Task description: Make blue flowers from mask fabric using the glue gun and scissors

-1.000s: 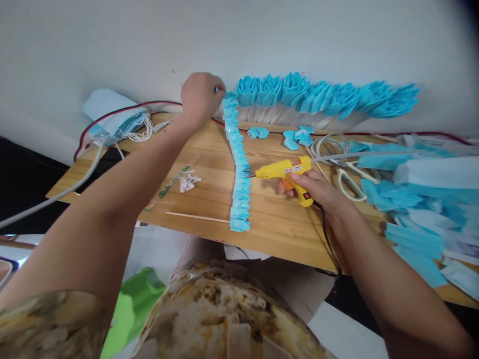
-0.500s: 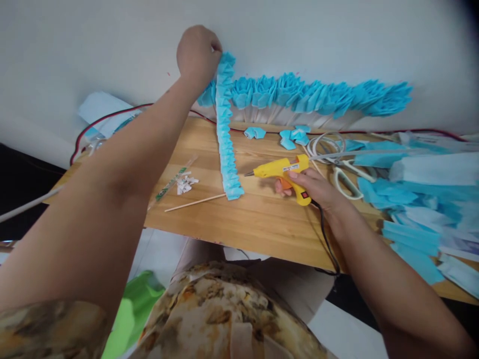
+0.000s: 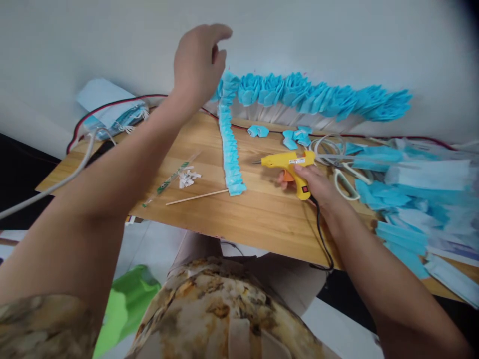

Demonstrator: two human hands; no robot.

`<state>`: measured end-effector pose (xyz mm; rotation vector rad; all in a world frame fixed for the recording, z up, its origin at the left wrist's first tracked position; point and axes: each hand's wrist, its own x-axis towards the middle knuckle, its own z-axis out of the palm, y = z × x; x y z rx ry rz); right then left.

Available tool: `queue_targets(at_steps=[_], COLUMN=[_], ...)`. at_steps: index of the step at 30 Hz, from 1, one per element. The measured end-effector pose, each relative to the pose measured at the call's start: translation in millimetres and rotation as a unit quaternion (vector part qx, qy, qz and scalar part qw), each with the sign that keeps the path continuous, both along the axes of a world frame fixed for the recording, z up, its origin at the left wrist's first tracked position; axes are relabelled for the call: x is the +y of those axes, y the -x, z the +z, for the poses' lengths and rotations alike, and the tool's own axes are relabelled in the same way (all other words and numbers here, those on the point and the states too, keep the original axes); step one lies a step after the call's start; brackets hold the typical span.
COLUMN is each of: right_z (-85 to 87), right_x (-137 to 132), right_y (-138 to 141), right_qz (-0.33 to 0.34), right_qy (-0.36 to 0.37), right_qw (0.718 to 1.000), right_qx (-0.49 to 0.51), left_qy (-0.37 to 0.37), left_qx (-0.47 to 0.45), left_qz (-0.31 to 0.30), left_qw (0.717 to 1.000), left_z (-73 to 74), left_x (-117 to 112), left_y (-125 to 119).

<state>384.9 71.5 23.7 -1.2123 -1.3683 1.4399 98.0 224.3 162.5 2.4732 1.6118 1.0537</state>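
Observation:
My left hand (image 3: 198, 62) hangs raised in front of the white wall, fingers loosely apart and holding nothing, just left of the top end of a pleated blue strip (image 3: 229, 144). That strip leans on the wall and runs down across the wooden board (image 3: 254, 219). My right hand (image 3: 312, 182) grips the handle of a yellow glue gun (image 3: 288, 162), whose nozzle points left toward the strip. A long row of blue pleated fans (image 3: 318, 97) stands along the wall behind.
A thin wooden stick (image 3: 196, 197) and small white scraps (image 3: 188, 177) lie left of the strip. White-handled scissors (image 3: 342, 172) and piles of blue masks (image 3: 407, 199) fill the right side. More masks (image 3: 108, 112) and cables sit at the back left. The gun's cord (image 3: 320, 234) drops over the front edge.
My left hand had lifted the strip's top end up the wall; now it has let go and opened, and the strip's top has settled lower. My right hand kept hold of the glue gun.

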Motion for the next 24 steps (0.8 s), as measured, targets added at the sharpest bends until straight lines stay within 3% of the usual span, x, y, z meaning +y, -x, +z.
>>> queue_targets(at_steps=[2, 4, 6, 8, 11, 13, 18, 24], right_z=[2.4, 6.9, 13.4, 21.4, 31.4, 32.3, 9.0, -10.7], right_x=[0.8, 3.0, 8.3, 17.6, 38.0, 52.7, 73.6, 66.3], right_y=[1.6, 4.3, 8.7, 15.6, 31.5, 44.7, 70.8, 71.1], right_qz=[-0.026, -0.052, -0.062, -0.06, -0.054, -0.046, -0.061, -0.065], right_qy=[0.01, 0.015, 0.011, -0.001, -0.023, -0.041, -0.057, -0.065], right_qw=[1.0, 0.999, 0.998, 0.998, 0.997, 0.997, 0.996, 0.996], right_qx=[0.003, 0.01, 0.019, 0.033, 0.051, 0.051, 0.015, -0.002], left_qy=[-0.029, -0.018, 0.023, 0.049, 0.023, 0.008, -0.006, -0.005], left_qx=[0.01, 0.017, -0.002, -0.001, 0.018, 0.027, 0.044, 0.033], left_qz=[-0.071, -0.114, -0.146, -0.15, -0.105, -0.079, -0.067, -0.065], left_qw=[0.997, 0.993, 0.989, 0.987, 0.994, 0.996, 0.997, 0.997], left_z=[-5.9, -24.6, -54.0, -87.6, -128.7, -143.6, -151.9, -157.2], left_x=[-58.2, -116.2, -161.3, -188.0, -201.3, -201.9, -201.4, -202.8], left_y=[11.9, 27.5, 44.8, 60.0, 73.5, 76.3, 76.4, 77.6])
